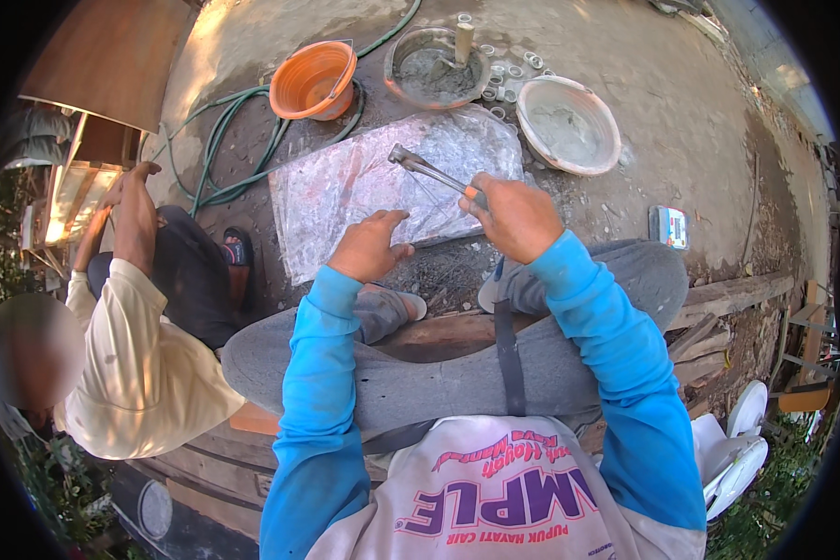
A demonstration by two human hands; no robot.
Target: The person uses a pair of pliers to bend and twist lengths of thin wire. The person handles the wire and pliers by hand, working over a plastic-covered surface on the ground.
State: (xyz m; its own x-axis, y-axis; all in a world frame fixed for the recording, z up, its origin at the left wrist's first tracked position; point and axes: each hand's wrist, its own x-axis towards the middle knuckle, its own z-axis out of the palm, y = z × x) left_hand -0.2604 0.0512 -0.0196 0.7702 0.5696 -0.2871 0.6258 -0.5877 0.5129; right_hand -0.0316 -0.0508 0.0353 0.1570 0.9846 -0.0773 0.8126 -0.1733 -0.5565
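Observation:
My right hand (pixel 521 220) is closed round the orange handle of metal pincers (pixel 429 169), whose head points left and away over the board. Fingers stretched and thumb apart, my left hand (pixel 369 246) is over the near edge of the board and appears to hold nothing. The flat board (pixel 336 177) is covered in crumpled, whitish plastic with reddish marks and lies in front of my feet. Thin dark lines, maybe wire, run across it between my hands; I cannot tell which.
Behind the board stand an orange bucket (pixel 301 86), a basin of wet grey mortar (pixel 436 70) and a pale basin (pixel 569 126). Several small white rings (pixel 506 75) lie between the basins. A green hose (pixel 217 159) coils at left. Another person (pixel 149 345) sits on my left.

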